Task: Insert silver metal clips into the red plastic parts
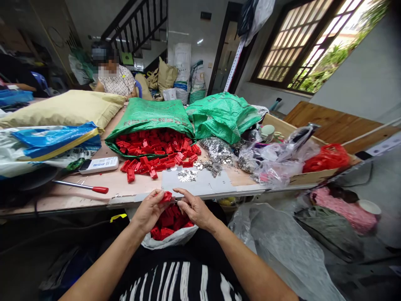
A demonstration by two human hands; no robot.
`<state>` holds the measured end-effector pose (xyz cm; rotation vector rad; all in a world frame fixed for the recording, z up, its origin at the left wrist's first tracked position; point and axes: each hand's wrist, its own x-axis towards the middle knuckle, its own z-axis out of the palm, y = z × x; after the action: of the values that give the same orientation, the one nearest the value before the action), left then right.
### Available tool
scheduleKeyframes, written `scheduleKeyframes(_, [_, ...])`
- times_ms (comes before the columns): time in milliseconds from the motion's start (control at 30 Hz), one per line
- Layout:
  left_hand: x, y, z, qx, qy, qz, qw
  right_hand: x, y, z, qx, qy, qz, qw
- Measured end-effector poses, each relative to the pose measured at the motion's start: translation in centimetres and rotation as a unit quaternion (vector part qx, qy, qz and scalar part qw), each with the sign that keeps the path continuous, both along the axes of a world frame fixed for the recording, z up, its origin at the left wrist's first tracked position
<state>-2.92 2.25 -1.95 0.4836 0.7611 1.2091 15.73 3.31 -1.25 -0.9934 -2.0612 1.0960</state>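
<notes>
My left hand [149, 210] is closed on a small red plastic part [166, 196] just past the table's front edge. Close to its right side, my right hand [192, 207] pinches a small, thin shiny piece that is too small to name. Beneath both hands is a white sack [169, 241] holding many similar red parts [171, 221]. On the table, red parts [147, 165] spill from the mouth of a green woven bag [153, 113]. Small flat metal pieces [187, 175] lie in a pile on a grey sheet [209, 184], with more heaped behind it.
A lever with a red grip [100, 190] and a white box-shaped device [98, 164] are at left. Another green bag [224, 115] stands behind the metal pieces. A tray [308, 177] of plastic bags is at right. A person [117, 81] sits across the table.
</notes>
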Motion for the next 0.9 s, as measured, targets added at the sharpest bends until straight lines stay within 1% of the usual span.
scheduleKeyframes(67, [0.3, -0.4, 0.2, -0.055, -0.059, 0.001, 0.997, -0.3, -0.3, 0.4, 0.007, -0.013, 0.007, 1.0])
scheduleKeyframes(133, [0.6, -0.7, 0.3, -0.096, -0.088, 0.011, 0.991, -0.6, -0.4, 0.6, 0.015, -0.026, 0.006, 1.0])
scheduleKeyframes(267, [1.0, -1.3, 0.7, -0.131, -0.107, 0.024, 0.985, -0.8, -0.6, 0.7, 0.016, -0.027, 0.002, 0.999])
scheduleKeyframes(367, [1.1, -1.5, 0.9, -0.135, -0.12, 0.025, 0.983, -0.9, -0.6, 0.6, 0.014, -0.016, 0.001, 1.0])
scheduleKeyframes(467, [1.0, -1.5, 0.8, -0.136, -0.132, 0.025, 0.982, -0.9, -0.5, 0.5, 0.014, -0.006, 0.002, 1.0])
scheduleKeyframes(600, [1.1, -1.5, 0.3, -0.136, -0.136, 0.03, 0.981, -1.0, -0.6, 0.6, 0.03, -0.026, -0.003, 0.999])
scheduleKeyframes(667, [1.1, -1.6, 0.1, -0.132, -0.137, 0.038, 0.981, -1.2, -0.6, 0.8, 0.045, -0.035, -0.017, 0.998])
scheduleKeyframes(733, [1.2, -1.6, -0.2, -0.127, -0.135, 0.042, 0.982, -1.4, -0.6, 0.9, 0.051, -0.022, -0.034, 0.998])
scheduleKeyframes(833, [1.1, -1.6, -0.6, -0.117, -0.126, 0.029, 0.985, -1.8, -0.2, 0.8, 0.039, 0.004, -0.041, 0.998])
scheduleKeyframes(900, [0.8, -1.7, -0.9, -0.101, -0.113, 0.023, 0.988, -2.0, 0.3, 0.6, 0.027, 0.0, -0.038, 0.999])
